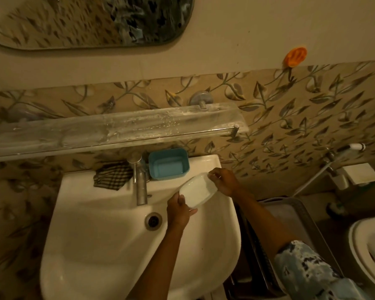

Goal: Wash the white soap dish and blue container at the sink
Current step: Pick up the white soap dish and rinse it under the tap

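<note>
Inspector: You hold the white soap dish [197, 190] over the right side of the sink [100, 245], with 2 hands. Your left hand [179, 210] clamps its near end, fingers closed on the rim.

Operator: And the right hand [222, 180]?

Inspector: Fingers pinched on the far end. The blue container [168, 163] sits on the far ledge, right of the tap [140, 180].

White soap dish [196, 190] tilted above sink [108, 234]; blue container [168, 164] on rim.
</note>
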Demonstrator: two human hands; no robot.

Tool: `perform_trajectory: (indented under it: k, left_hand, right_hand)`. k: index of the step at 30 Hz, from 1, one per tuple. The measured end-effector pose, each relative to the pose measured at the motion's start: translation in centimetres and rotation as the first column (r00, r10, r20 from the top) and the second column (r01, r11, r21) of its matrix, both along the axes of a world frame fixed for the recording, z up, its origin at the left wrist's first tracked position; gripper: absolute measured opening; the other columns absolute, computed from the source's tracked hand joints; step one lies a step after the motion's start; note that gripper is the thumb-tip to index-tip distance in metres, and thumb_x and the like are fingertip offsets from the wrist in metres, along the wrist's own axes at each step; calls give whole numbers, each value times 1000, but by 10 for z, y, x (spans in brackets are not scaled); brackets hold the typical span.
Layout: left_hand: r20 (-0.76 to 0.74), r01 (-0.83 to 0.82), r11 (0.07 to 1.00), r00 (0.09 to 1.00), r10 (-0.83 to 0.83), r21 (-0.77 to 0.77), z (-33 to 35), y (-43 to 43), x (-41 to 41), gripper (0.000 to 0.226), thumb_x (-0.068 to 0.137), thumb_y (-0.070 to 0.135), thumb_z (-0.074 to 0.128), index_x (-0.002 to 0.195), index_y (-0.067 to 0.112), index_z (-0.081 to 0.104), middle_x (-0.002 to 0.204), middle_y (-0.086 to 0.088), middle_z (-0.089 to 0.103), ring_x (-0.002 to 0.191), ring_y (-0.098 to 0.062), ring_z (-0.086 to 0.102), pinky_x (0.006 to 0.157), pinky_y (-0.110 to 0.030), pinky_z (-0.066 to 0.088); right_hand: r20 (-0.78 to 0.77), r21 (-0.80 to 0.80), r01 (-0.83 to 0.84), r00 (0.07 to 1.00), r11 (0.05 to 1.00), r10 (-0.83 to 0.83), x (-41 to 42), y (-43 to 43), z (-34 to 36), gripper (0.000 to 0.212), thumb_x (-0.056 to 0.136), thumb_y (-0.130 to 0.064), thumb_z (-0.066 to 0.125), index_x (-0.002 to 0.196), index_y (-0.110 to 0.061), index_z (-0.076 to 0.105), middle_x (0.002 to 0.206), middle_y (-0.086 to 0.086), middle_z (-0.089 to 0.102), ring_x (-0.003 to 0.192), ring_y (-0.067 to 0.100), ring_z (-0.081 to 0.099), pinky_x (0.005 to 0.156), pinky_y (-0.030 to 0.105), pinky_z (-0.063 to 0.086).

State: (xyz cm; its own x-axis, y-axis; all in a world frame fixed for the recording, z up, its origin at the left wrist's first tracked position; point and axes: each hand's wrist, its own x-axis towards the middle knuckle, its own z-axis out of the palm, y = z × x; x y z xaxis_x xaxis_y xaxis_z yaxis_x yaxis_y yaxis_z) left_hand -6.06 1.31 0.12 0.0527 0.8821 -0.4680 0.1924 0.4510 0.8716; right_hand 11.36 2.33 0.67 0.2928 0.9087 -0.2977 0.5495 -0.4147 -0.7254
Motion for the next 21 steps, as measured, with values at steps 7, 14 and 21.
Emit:
perform_trajectory:
  k: [7,14,21]
  left_hand:
    - [-162,144,989,976,-147,-27,22,-2,-51,37,101,16,33,131,3,50,132,-19,53,113,-39,55,78,-44,58]
    - [-104,190,977,974,-200,-98,22,-10,-84,34,99,17,33,119,3,56,117,-19,63,100,-34,65,84,-44,56]
    - [-33,127,971,990,-137,-204,-3,-31,-141,27,97,12,38,108,1,60,101,-17,66,88,-28,63,67,-31,49]
  right_hand:
    - [-512,-79,36,856,996,-72,-37,-43,12,24,96,-30,50,110,-11,51,111,6,49,97,27,58,61,38,62]
    - [-627,-20,50,778,999,-52,-64,-71,13,35,99,-21,44,134,-15,47,137,13,40,120,39,50,75,48,60]
    - [-475,91,192,871,977,-127,-75,-86,1,32,100,-18,43,130,-13,49,138,13,39,124,38,42,70,50,61]
